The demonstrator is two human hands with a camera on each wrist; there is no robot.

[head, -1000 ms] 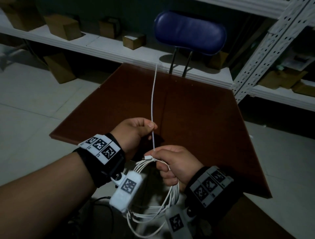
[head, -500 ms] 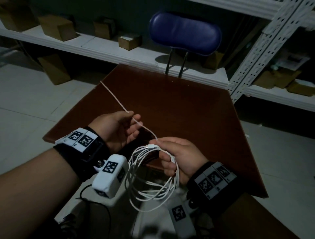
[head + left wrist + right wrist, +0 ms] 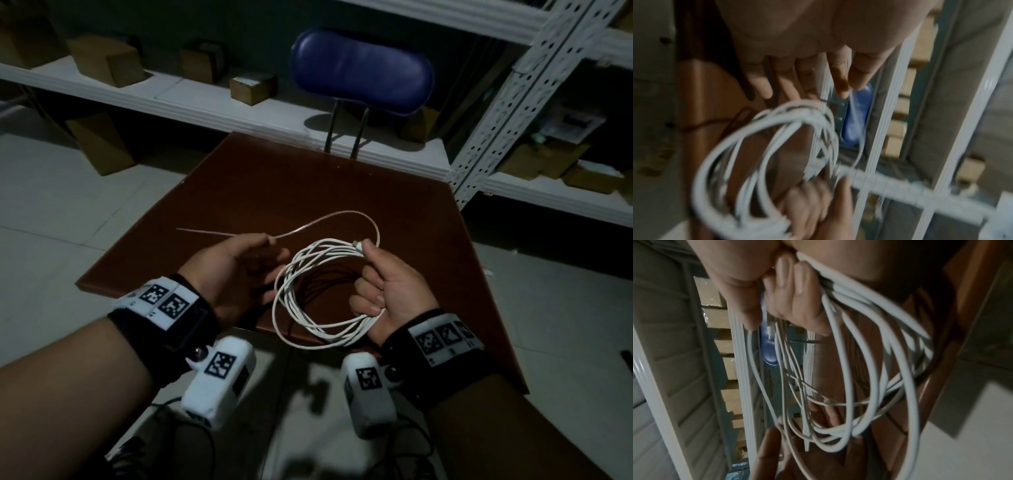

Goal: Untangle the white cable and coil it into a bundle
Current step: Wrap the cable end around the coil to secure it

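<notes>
A dark red-brown tabletop (image 3: 308, 178) with a smooth, dull sheen is serving as the landmark here, its corner pointing toward the person and its near-left edge (image 3: 137, 246) running out over pale floor tiles (image 3: 51, 205). Left of the tabletop, open tiled floor is stretching away to a white shelf (image 3: 102, 92) carrying small cardboard boxes (image 3: 106, 61).

Above the tabletop's near-left edge, the left hand (image 3: 236, 270) is hovering palm up with its fingers loosely extended, pinching the free run of the white cable (image 3: 308, 301) between thumb and fingertips; a short tail (image 3: 205, 233) is sticking out to the left past the hand. In the left wrist view the fingers (image 3: 840, 78) are showing as long and mostly straight, though the picture is blurred.

From that pinch the thin, round, smooth cable is arcing over the middle of the tabletop and curving back down into the coil. The coil is hanging as several loose, roughly circular loops above the tabletop's near corner, not touching the wood as far as can be told.

The right hand (image 3: 387, 291) is gripping the right side of the coil, fingers curled around the gathered strands, thumb pressing a small white connector (image 3: 358, 244) against the top of the loops. The right wrist view is showing the strands (image 3: 859, 353) bunched under the fingers (image 3: 797, 288).

Beyond the tabletop's far edge, a padded blue chair back (image 3: 359, 68) is standing on two thin metal posts. Right of the tabletop, a perforated white metal rack upright (image 3: 513, 102) is slanting close to the far-right corner.
</notes>
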